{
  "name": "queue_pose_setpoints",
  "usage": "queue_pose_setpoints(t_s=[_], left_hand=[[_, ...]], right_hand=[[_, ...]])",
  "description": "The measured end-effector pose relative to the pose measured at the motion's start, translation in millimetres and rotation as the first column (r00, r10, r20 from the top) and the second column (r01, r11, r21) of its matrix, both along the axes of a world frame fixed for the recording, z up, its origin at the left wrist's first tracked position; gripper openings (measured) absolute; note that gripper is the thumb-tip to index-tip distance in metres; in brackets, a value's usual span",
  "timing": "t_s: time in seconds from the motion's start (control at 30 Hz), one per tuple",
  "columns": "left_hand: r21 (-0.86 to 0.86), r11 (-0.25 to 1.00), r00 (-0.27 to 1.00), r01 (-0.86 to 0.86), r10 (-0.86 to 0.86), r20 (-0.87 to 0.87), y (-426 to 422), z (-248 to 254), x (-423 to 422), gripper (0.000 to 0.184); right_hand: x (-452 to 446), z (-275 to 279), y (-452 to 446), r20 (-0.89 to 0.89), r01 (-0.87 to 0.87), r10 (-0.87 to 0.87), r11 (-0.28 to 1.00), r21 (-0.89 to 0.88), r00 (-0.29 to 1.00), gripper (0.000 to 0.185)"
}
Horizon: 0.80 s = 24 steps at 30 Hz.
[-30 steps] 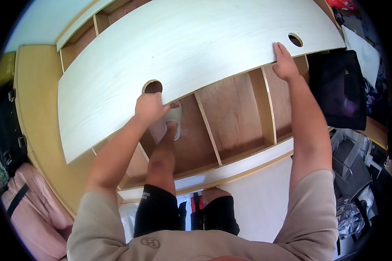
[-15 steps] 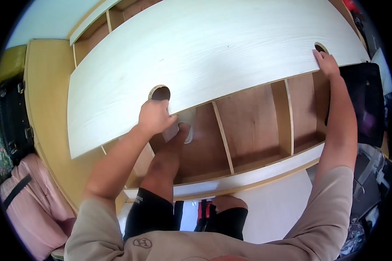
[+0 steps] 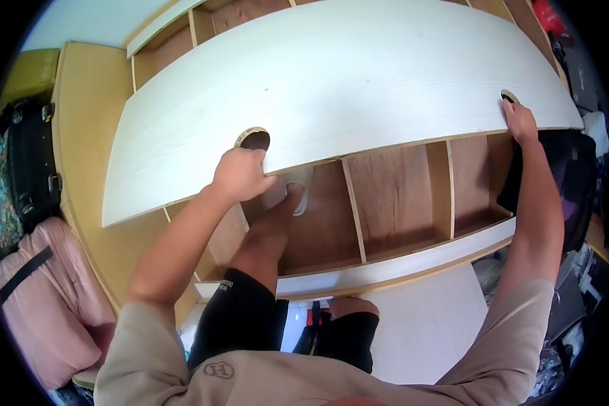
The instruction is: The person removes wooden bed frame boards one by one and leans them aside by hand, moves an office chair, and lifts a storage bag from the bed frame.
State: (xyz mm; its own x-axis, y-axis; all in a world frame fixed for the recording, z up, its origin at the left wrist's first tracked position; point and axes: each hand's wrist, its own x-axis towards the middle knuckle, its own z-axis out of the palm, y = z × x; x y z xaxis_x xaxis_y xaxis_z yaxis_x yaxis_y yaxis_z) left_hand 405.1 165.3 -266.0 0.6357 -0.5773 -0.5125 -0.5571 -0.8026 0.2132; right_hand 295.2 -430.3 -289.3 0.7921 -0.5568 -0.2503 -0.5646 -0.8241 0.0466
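Observation:
A large white board (image 3: 372,74) with two round holes lies over a wooden frame split into compartments (image 3: 392,196). My left hand (image 3: 242,174) grips the board's near edge at the left hole (image 3: 256,139), fingers in the hole and thumb by the edge. At the right, my right hand (image 3: 521,122) is closed round the same edge, its fingers in the right hole (image 3: 509,97). One of my feet, in a light slipper (image 3: 301,196), stands inside a compartment, partly hidden under the board.
A yellowish wooden panel (image 3: 91,149) runs along the left, with a black suitcase (image 3: 32,162) and a pink padded bundle (image 3: 54,304) beyond it. To the right are a black bag (image 3: 568,183) and assorted items. A white panel (image 3: 419,318) lies below the frame.
My right hand has moved right along the board and now has its fingers in the right hole. The board's right end sits lower in view, nearer me. My left hand keeps its grip.

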Motion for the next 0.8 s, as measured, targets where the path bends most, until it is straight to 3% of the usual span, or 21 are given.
queue_pose_setpoints(t_s=[0.07,0.2,0.3,0.33,0.37,0.4,0.53,0.63,0.67,0.8], left_hand=[[-0.024,1.000,1.000,-0.004,0.004,-0.015,1,18,3,0.034],[-0.041,0.999,0.999,0.023,-0.024,-0.037,3,58,1,0.033],[-0.006,0.999,0.993,0.034,-0.035,-0.110,3,99,3,0.031],[-0.010,0.999,0.989,0.044,-0.045,-0.139,3,108,2,0.032],[-0.014,0.998,0.984,0.054,-0.055,-0.172,3,116,2,0.033],[0.025,0.999,0.972,0.046,-0.039,-0.233,0,121,2,0.032],[-0.001,0.998,0.980,0.070,-0.069,-0.188,3,114,-2,0.031],[0.012,0.998,0.983,0.060,-0.057,-0.173,-9,122,11,0.031],[-0.007,0.999,0.985,0.035,-0.036,-0.168,-7,123,14,0.026],[-0.040,0.999,0.984,0.022,-0.029,-0.179,-9,121,20,0.028]], right_hand=[[0,31,8,-0.044,0.048,-0.045,0.997,0.066,0.998,0.058],[-23,72,7,0.041,-0.030,0.028,0.998,0.057,0.999,0.059],[-30,121,4,-0.049,-0.052,0.057,0.995,0.089,0.997,0.058],[-34,136,10,-0.042,-0.133,0.138,0.986,0.102,0.990,0.057],[-35,150,16,-0.134,-0.032,0.056,0.985,0.172,0.989,0.056],[-43,149,7,-0.092,-0.055,0.069,0.986,0.155,0.993,0.055],[-56,142,6,0.018,-0.188,0.187,0.982,0.032,0.982,0.053],[-74,96,-58,0.054,-0.473,0.483,0.871,-0.128,0.874,0.049],[-45,135,-19,-0.005,-0.173,0.174,0.980,0.097,0.985,0.045],[-36,135,-15,0.028,-0.208,0.207,0.973,0.104,0.978,0.046]])
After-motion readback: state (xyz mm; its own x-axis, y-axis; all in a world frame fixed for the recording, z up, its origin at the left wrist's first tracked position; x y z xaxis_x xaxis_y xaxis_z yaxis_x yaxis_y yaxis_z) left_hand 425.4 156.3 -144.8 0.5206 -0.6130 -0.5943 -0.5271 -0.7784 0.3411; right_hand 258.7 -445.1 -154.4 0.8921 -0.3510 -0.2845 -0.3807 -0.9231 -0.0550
